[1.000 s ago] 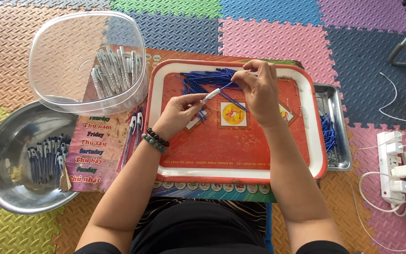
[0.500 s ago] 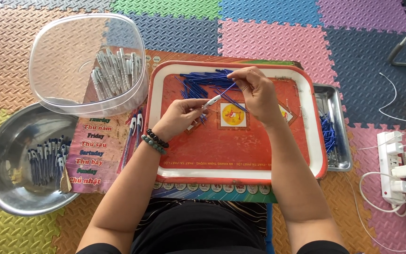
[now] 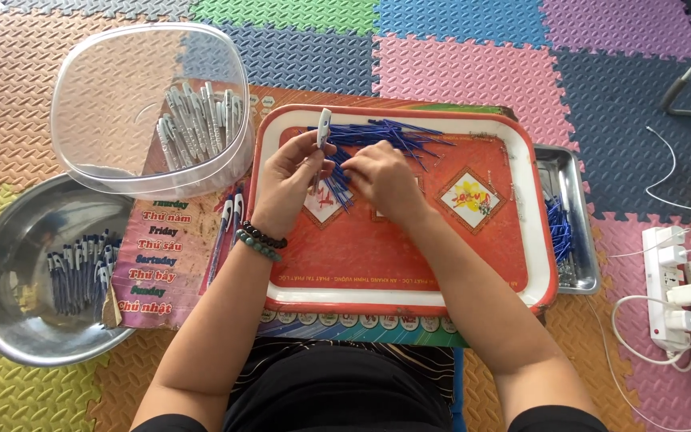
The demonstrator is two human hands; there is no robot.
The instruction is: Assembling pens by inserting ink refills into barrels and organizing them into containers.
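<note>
Left hand [image 3: 288,180] holds white pen barrel [image 3: 323,128] upright, tip up.

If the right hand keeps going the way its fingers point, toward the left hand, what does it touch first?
Most likely the pile of blue refills on the red tray: the right hand already has its fingertips at the pile's near strands. Just past them is the left hand, holding a white pen barrel.

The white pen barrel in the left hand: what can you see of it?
The white pen barrel is a slim white plastic tube standing nearly upright, tip end raised above the red tray. The left hand pinches its lower part between the fingers. Just beside it lies the pile of blue refills, where the right hand rests.
</note>
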